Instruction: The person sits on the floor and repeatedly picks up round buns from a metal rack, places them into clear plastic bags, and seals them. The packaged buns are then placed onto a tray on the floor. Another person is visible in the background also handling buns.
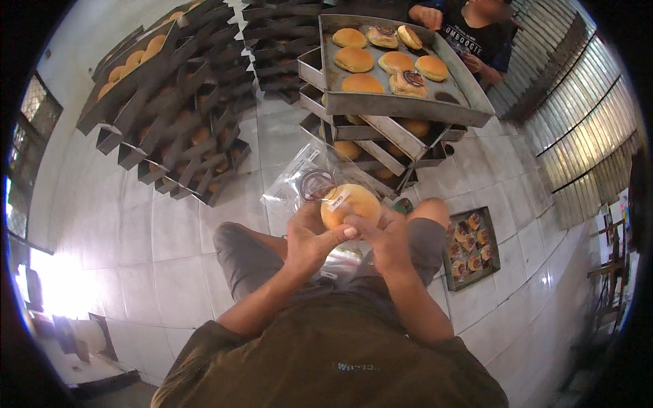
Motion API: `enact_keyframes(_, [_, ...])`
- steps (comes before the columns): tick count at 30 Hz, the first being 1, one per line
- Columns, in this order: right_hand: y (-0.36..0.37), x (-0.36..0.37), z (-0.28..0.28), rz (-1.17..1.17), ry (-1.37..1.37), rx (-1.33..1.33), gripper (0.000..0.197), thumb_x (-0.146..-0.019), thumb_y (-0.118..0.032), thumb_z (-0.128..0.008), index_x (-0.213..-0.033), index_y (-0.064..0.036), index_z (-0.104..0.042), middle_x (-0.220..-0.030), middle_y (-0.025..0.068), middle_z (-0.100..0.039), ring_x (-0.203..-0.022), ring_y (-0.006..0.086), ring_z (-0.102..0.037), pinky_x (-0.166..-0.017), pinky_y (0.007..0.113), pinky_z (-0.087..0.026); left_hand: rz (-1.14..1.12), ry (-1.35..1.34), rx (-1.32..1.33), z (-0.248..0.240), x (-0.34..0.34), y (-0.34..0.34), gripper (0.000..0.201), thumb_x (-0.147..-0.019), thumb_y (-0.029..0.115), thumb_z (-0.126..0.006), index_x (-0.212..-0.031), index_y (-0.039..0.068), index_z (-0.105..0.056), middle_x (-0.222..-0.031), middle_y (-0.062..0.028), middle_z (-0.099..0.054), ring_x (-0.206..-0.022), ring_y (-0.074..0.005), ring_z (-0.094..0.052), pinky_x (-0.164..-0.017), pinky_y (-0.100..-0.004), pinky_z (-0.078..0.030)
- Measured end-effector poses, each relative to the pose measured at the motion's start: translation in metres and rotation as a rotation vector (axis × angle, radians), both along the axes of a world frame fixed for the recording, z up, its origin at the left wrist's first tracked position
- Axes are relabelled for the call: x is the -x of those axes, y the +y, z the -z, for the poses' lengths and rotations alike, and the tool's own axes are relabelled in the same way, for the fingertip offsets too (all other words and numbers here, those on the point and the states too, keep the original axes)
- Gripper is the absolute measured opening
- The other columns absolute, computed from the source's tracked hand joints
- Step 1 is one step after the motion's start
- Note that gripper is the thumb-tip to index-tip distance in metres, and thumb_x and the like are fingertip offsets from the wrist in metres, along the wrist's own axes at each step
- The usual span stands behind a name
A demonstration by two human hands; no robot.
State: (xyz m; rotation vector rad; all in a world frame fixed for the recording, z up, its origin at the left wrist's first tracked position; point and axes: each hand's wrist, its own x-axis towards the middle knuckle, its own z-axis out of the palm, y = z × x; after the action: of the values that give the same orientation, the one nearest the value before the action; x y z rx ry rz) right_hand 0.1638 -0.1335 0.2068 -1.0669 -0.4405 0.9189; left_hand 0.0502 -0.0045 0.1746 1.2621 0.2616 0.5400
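Between the two hands, in front of the seated person's body, is one round, golden bun (355,202), raised above the lap. The left hand (307,241) grips it from the near left, thumb laid toward its near edge; the right hand (389,243) grips it from the near right, its thumb pressed on the near face. Both hands are closed about the bun; most of the fingers are hidden beneath it. A small white label (337,200) shows at the bun's upper left.

Just beyond the left hand, a clear plastic bag (280,188) with a dark round print spreads outward beside the bun. Whether the bun is inside it cannot be told. Below the hands, on the lap, is some clear plastic (342,258), partly covered.

Beyond the hands and to the right, a metal tray (408,107) bears several buns, some in printed clear wrapping, and sits atop a stack of trays. Behind it is a co-worker (476,34). Farther left of the left hand rise stacked dark trays (160,122) holding buns. To the right of the right hand, a low tray (478,279) of wrapped buns lies on the tiled floor (469,319).
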Motion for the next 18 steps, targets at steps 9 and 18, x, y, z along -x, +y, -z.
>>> enact_keyframes(9, [0.011,0.032,0.027,0.128,-1.060,0.011,0.041,-0.090,-0.010,-0.067,-0.128,0.0045,-0.060,-0.132,0.0239,-0.062,-0.118,0.0389,-0.063,-0.102,0.040,-0.049,-0.225,-0.165,0.620,0.048,0.030,0.012,0.079,-0.100,0.056,-0.051,-0.158,0.014,-0.018,-0.156,-0.0143,-0.036,-0.138,-0.0311,-0.044,-0.111,-0.0527,-0.041])
enact_keyframes(18, [0.012,0.011,0.017,0.341,-1.305,0.075,0.024,-0.083,-0.010,-0.075,-0.105,-0.0038,-0.071,-0.090,0.0120,-0.068,-0.080,0.0340,-0.066,-0.071,0.040,-0.054,0.100,0.054,0.642,-0.012,0.037,-0.026,0.058,-0.106,0.048,-0.042,-0.144,0.004,-0.046,-0.141,-0.0139,-0.054,-0.127,-0.0262,-0.053,-0.108,-0.0419,-0.042])
